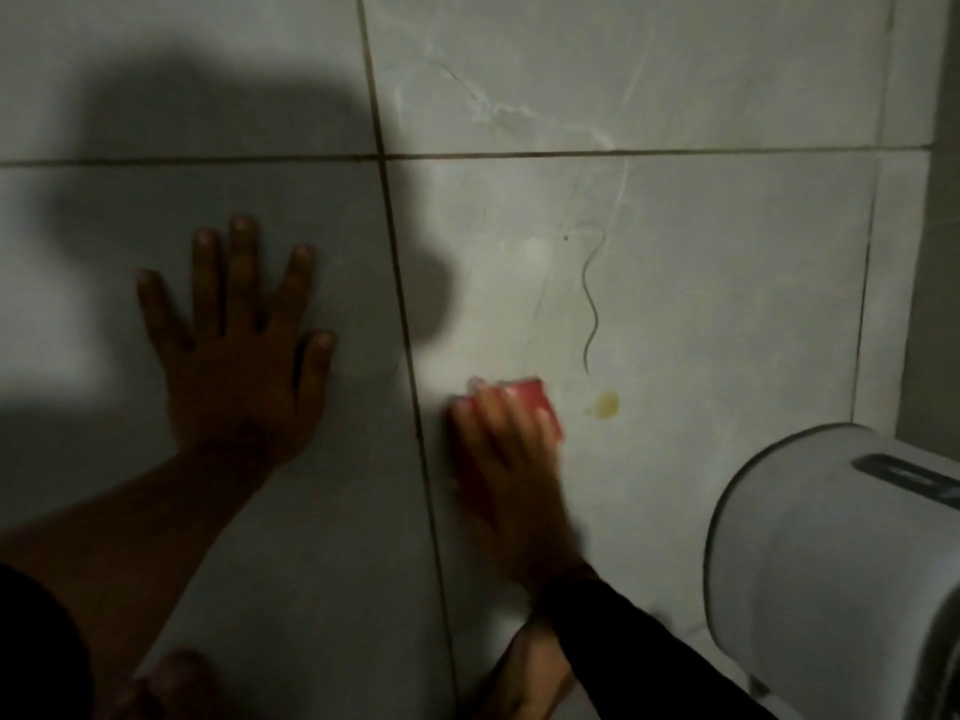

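My left hand (236, 350) lies flat with fingers spread on a grey wall tile (701, 283), left of a vertical grout line. My right hand (506, 459) presses a red sponge (535, 402) against the tile just right of that line; its fingers cover most of the sponge and the hand is blurred. A small yellow stain (605, 405) marks the tile right of the sponge. Above the stain a thin wavy dark streak (592, 298) runs down the tile.
A white round dispenser (831, 563) juts out from the wall at the lower right. A wall corner (930, 252) rises at the right edge. Bare feet (530, 672) show at the bottom. My shadow darkens the left tiles.
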### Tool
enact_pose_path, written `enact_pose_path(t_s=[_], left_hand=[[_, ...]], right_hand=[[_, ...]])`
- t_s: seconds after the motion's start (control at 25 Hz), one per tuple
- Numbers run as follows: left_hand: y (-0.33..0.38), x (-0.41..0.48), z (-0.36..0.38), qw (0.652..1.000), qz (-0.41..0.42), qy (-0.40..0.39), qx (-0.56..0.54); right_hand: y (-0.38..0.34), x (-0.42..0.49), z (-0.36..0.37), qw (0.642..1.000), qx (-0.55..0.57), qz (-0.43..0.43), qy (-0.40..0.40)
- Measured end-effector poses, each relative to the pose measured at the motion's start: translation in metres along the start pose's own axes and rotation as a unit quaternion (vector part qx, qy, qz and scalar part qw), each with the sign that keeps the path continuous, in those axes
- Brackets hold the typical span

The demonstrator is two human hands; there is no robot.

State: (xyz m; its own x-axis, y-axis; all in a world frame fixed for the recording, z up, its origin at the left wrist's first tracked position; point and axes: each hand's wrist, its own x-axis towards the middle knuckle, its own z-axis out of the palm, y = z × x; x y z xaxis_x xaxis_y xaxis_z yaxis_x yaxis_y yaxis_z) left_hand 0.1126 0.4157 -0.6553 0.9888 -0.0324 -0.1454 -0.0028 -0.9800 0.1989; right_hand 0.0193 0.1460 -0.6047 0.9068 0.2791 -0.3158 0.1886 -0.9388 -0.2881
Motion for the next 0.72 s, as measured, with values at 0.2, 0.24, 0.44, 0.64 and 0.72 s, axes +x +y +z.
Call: enact_pose_path(t_s=[0.2, 0.24, 0.44, 0.64, 0.72], left_hand=[[-0.003, 0.003, 0.002, 1.000, 0.012, -0.004, 0.007], [-0.003, 0.001, 0.002, 1.000, 0.009, -0.005, 0.001], [-0.001, 0.002, 0.001, 1.000, 0.009, 0.004, -0.005], [-0.001, 0.000, 0.003, 1.000, 0.011, 0.010, -0.013], [-0.002, 0.000, 0.003, 1.000, 0.008, 0.007, -0.012]], right_hand=[[0.032, 0.053, -0.013, 0.914, 0.077, 0.369, 0.148], [0.030, 0.039, -0.005, 0.942, 0.049, 0.307, 0.126], [0.084, 0.037, -0.026, 0.885, 0.091, 0.419, 0.182], [0.074, 0.100, -0.032, 0.971, 0.015, 0.180, 0.156], [0.093, 0.064, -0.041, 0.969, 0.051, 0.207, 0.125]])
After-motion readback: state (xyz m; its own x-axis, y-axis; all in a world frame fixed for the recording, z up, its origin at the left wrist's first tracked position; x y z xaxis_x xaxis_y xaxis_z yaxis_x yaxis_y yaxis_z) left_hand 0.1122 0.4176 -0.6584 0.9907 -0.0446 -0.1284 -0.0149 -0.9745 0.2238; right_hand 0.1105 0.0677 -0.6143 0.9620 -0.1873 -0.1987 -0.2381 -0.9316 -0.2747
